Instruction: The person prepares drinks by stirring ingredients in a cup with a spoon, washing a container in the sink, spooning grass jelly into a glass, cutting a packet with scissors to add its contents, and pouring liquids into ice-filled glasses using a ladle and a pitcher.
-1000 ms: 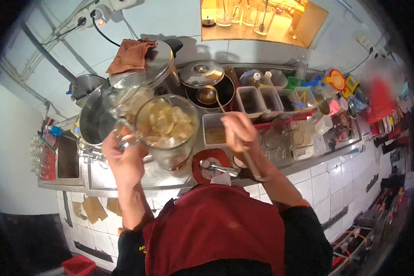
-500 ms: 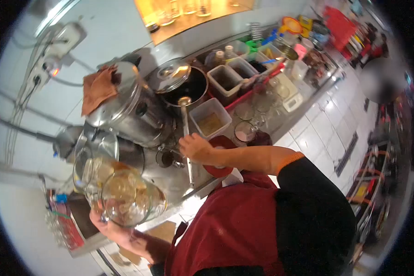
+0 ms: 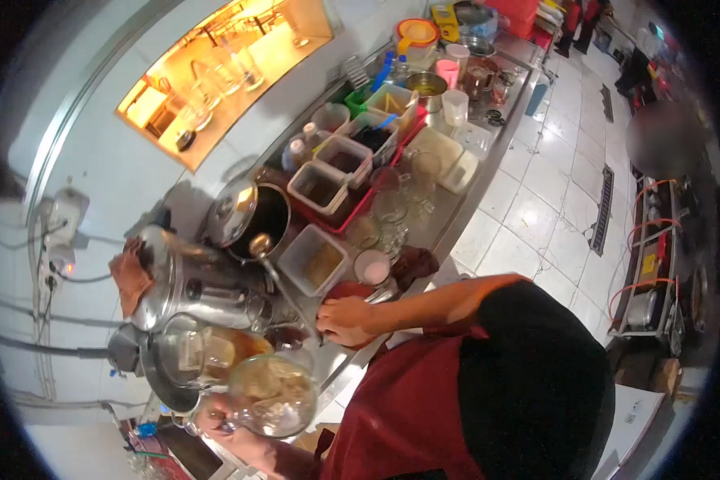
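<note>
At the lower left, my left hand (image 3: 220, 416) is closed at the handle of a large clear glass mug (image 3: 274, 396), tipped so its round mouth faces me. Close against it is a second glass vessel (image 3: 216, 352) with amber liquid; whether my fingers also hold this one I cannot tell. My right hand (image 3: 346, 322) is closed around the long handle of a metal ladle (image 3: 262, 246). The ladle's bowl is beside the rim of a dark-filled pot (image 3: 274, 216), whose lid (image 3: 230, 214) leans aside. A container of brownish contents (image 3: 316, 260) stands near my right hand.
A large steel urn (image 3: 204, 276) with a brown cloth (image 3: 130, 276) stands by the wall. Several glass mugs (image 3: 390, 196) and a white scale (image 3: 458, 172) line the counter's front. Open tubs (image 3: 318, 188) sit in a red tray. Wall sockets (image 3: 60, 264) carry cables at left.
My view has turned toward the right, showing more of the counter and floor. The two glass vessels have shifted closer to my right hand. Both hands keep their holds.
</note>
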